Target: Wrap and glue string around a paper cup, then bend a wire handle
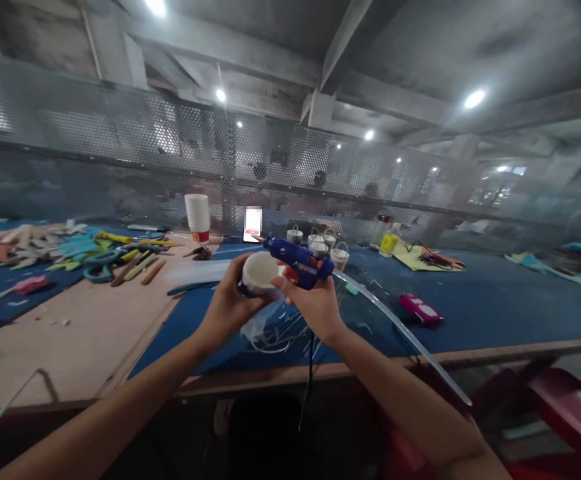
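Note:
My left hand (229, 301) is closed around a small white paper cup (259, 271), its open mouth turned toward me. My right hand (312, 302) grips a blue hot glue gun (298, 260) with an orange trigger, its nozzle pointing left just above the cup's rim. A long clear glue stick (400, 330) trails from the gun's back toward the lower right. The gun's black cord (308, 380) hangs down over the table's front edge. Both hands are raised above the blue table mat (495, 300).
Coloured craft sticks and scissors (70, 250) lie at the left on a brown board (85, 333). A stack of paper cups (197, 217), a lit phone (253, 223), several small cup baskets (320, 245), a yellow bottle (389, 241) and a pink object (421, 310) stand beyond. A mesh fence (170, 147) backs the table.

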`<state>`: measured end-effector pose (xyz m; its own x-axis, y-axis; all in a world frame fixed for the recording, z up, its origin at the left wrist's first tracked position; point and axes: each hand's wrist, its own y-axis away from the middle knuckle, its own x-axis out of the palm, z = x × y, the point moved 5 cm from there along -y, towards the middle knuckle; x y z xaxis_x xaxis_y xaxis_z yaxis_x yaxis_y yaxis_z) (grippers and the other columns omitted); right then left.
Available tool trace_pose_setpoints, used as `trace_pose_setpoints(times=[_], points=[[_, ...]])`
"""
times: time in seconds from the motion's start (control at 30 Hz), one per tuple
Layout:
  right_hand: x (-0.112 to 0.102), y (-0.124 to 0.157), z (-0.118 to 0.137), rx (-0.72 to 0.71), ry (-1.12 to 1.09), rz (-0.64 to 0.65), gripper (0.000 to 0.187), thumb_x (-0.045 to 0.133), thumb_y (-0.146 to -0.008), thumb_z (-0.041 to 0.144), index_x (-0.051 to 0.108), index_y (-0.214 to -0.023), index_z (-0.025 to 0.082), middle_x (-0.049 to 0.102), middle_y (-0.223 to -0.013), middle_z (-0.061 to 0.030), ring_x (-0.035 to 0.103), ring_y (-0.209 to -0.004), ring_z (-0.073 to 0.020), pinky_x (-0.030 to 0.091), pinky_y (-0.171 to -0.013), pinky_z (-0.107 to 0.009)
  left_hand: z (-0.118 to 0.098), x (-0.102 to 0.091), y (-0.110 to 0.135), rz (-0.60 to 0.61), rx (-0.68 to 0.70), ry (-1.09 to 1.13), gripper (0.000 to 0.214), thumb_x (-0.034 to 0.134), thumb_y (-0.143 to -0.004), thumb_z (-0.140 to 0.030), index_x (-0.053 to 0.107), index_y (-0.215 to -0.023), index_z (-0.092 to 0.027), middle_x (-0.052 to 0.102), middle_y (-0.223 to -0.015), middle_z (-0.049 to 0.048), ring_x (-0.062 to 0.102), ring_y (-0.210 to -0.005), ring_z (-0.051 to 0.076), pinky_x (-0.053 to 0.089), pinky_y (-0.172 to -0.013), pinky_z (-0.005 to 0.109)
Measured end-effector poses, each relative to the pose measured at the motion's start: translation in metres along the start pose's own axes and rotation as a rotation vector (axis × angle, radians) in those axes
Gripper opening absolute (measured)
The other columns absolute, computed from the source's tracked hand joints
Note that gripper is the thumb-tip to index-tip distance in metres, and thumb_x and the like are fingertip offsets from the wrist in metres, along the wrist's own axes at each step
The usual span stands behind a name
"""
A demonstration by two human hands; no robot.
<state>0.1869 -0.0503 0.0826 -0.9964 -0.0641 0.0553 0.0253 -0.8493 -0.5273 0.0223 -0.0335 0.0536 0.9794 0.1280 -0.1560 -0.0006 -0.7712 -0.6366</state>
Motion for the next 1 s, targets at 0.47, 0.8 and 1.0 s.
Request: trace_pose_setpoints(times=[0.47,0.8,1.0], points=[[-0.029,-0.062,-0.069,0.152,-0.029,-0.037,0.035,0.085,-0.064,0.042,0.068,-0.081,0.017,0.058,-0.063,0.0033,0.045,-0.049,-0.0089,0.042,-0.048,-0.024,0.047,0.027,-0.058,0.203,-0.293,0.334,0.074,0.089,-0.061,-0.024,0.056,-0.126,-0.017,0.068,-0.121,0.0107,0.064,-0.111,0.027,0.050,-0.096,0.039],[-0.034,-0.055,-0.076,0.159,0.136,-0.054,0.031,0.080,-0.069,0.044,0.067,-0.080,0.019,0.062,-0.065,0.0012,0.052,-0.052,-0.0127,0.047,-0.052,-0.026,0.058,0.026,-0.049,0.159,-0.413,0.406,0.059,0.086,-0.069,-0.034,0.061,-0.121,-0.018,0.069,-0.118,0.0107,0.066,-0.104,0.025,0.055,-0.080,0.032],[-0.029,-0.051,-0.070,0.109,0.140,0.006,0.024,0.078,-0.074,0.040,0.065,-0.078,0.019,0.059,-0.063,0.0033,0.050,-0.050,-0.0106,0.047,-0.052,-0.025,0.054,0.017,-0.050,0.166,-0.363,0.247,0.072,0.089,-0.060,-0.037,0.061,-0.123,-0.020,0.072,-0.111,0.0081,0.068,-0.099,0.028,0.058,-0.078,0.035]])
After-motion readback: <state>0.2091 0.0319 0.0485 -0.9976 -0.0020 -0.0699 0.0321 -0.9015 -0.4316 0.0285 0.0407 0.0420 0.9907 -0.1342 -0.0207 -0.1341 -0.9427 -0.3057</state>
